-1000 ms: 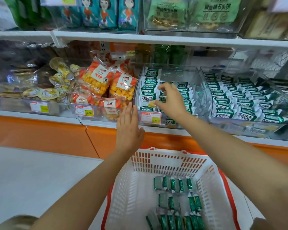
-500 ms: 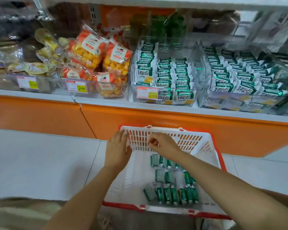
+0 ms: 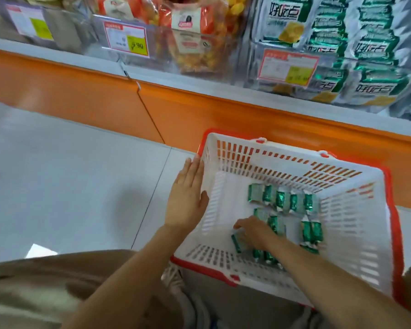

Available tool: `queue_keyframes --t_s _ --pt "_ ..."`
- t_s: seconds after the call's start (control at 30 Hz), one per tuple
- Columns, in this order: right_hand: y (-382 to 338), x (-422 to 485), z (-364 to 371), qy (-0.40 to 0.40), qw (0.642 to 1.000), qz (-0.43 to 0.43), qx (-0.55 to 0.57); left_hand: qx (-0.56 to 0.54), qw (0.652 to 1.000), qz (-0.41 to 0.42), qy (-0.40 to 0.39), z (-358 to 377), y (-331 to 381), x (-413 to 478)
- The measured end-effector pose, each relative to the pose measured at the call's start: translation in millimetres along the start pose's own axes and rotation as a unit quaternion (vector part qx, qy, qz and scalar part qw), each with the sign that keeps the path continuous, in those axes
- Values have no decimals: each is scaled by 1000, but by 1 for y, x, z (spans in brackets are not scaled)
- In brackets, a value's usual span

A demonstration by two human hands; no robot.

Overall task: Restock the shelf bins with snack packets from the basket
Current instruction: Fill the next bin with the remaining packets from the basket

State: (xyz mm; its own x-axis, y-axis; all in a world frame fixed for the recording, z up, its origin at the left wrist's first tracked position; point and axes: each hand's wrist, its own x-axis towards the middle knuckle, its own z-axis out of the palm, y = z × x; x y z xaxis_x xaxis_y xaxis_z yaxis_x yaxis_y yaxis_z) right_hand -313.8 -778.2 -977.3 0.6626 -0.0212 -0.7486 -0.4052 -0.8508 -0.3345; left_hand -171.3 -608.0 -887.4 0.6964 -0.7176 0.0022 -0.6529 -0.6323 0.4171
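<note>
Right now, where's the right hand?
Head view, lower right: the right hand is down inside the basket, among the green packets on its floor.

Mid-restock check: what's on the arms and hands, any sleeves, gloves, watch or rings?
No sleeves show: the left arm and right arm are bare to the frame edge. The left hand and right hand wear no gloves; no watch, bracelet or ring shows.

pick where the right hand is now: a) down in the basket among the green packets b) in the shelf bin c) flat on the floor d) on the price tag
a: the right hand reaches down inside the white basket, fingers over the green snack packets on its bottom; the left hand is flat by the basket's left wall.
</note>
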Motion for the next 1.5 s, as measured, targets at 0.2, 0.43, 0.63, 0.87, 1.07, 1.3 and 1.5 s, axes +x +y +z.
queue_keyframes --t_s 0.2,0.43,0.63,0.87,1.07,1.3,1.5 --pt "3 11 11 -2 991 -15 -130 7 1000 -18 -8 1 2 -1" --pt "7 0 2 58 996 -17 -59 12 1000 -4 0 2 1 -1" --pt "-4 -27 -45 195 959 -52 200 42 997 24 53 0 5 1" --pt "-30 -85 -112 369 839 -141 373 -153 964 -195 -97 -39 75 24" --pt "-34 -131 -139 426 826 -225 292 -501 797 -331 -66 -68 105 38" --pt "-48 -174 -173 414 792 -206 399 -569 818 -74 33 -106 126 40" --pt "-59 -187 -220 493 768 -232 337 -483 868 56 102 -130 127 58"
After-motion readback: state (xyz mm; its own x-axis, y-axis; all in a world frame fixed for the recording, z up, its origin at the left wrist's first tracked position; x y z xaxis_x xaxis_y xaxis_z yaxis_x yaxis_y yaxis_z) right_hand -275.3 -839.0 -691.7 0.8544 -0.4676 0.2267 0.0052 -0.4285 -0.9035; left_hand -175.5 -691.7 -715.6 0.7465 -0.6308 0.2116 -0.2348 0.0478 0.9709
